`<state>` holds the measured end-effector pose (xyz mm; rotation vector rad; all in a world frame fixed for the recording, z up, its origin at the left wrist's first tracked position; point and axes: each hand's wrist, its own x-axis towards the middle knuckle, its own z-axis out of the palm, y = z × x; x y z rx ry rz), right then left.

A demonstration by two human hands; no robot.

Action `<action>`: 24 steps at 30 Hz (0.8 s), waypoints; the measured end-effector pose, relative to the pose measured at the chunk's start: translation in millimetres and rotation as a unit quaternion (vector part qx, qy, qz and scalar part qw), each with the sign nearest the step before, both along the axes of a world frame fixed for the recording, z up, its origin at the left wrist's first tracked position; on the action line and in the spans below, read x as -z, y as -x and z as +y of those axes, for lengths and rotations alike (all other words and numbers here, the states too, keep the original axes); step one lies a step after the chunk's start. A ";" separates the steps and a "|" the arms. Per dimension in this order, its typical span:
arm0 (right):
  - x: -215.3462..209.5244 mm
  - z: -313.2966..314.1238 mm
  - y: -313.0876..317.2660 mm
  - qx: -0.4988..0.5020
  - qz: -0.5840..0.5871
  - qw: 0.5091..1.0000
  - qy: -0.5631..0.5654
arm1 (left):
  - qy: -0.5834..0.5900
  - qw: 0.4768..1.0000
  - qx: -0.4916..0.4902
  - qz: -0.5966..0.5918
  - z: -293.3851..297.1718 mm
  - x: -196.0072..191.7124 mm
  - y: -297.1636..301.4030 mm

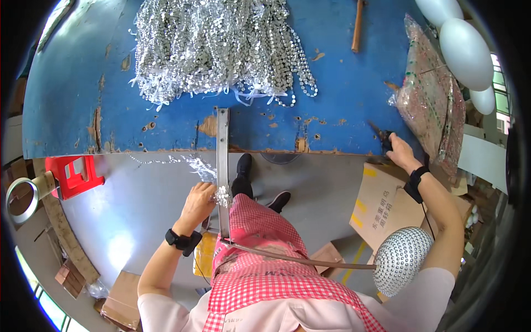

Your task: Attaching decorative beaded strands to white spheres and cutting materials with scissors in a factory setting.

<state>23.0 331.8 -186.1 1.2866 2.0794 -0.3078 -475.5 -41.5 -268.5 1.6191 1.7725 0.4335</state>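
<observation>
Closest to the eye is a red and white checked apron [260, 260] on the person, with pale sleeves at each side. A silver ball [402, 259] covered in small bumps sits by the right arm, on the end of a thin bent rod [298, 259] that crosses the apron.

The left hand [198, 202] wears a black band at the wrist. Its fingers are curled in and pinch a little shiny bead cluster [223, 196] right against a long grey metal bar [223, 166]. The bar runs from the apron up onto the table edge. A thin sparkly bead string [166, 160] trails off to the left of the hand, under the table edge.

The right hand [399, 150] is stretched far out to the table's right edge. Its fingers are closed around small dark scissors [383, 136].

Below lie black shoes [243, 166] on the grey floor, cardboard boxes [381, 205] and a red stool [74, 174].

Farther off is the worn blue table [343, 94]. A big heap of silver bead strings [221, 44] lies on it. A clear bag [431, 94] of shiny bits sits at the right, and a wooden handle [358, 27] lies near the top.
</observation>
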 end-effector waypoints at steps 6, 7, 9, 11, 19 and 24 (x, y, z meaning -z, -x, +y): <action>16.5 -4.1 -5.1 0.026 0.070 0.993 -0.089 | 0.039 0.995 -0.015 -0.085 9.4 27.8 1.0; 17.6 -2.9 -6.4 0.011 0.074 0.992 -0.098 | 0.048 0.992 -0.002 -0.118 8.4 32.5 1.5; 19.1 3.0 -8.9 0.005 0.085 0.993 -0.084 | 0.118 0.984 -0.003 -0.137 4.3 42.6 2.7; 16.0 6.7 -12.4 0.026 0.088 0.994 -0.065 | 0.115 0.978 0.005 -0.173 -1.7 54.0 3.1; -50.4 5.8 -31.5 0.103 0.158 0.982 -0.033 | 0.188 0.946 -0.075 -0.253 -32.2 97.8 5.4; -110.9 6.2 -60.8 0.093 0.213 0.973 0.010 | 0.179 0.965 0.024 -0.189 -37.7 130.4 18.9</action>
